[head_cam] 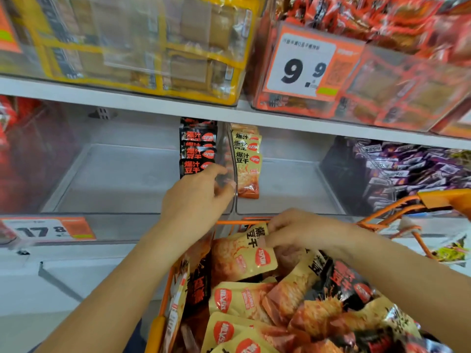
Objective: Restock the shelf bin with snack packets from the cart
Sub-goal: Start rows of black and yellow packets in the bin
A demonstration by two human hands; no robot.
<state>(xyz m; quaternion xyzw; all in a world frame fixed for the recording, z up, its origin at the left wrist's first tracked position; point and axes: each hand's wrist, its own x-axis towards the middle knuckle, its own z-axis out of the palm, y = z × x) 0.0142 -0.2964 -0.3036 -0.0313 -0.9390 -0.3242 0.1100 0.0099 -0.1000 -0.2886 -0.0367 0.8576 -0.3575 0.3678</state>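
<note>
Shelves (153, 103) face you, white, with clear bins in two rows. Up top, one bin holds yellow packs (142, 44), another orange packs (397, 85) behind a 9.9 price tag (303, 64). On the lower row, the left bin (107, 179) holds a row of black packets (197, 146) against its right wall; the right bin (288, 184) holds yellow packets (248, 164) against its left wall. Purple packs (407, 171) sit further right. Your orange cart (397, 210) stands just below, heaped with yellow and black packets. Your left hand (196, 197) reaches to the wall between the two bins, fingers curled at the front black packet. Your right hand (303, 233) pinches a yellow packet (242, 258) at the cart's top.
</note>
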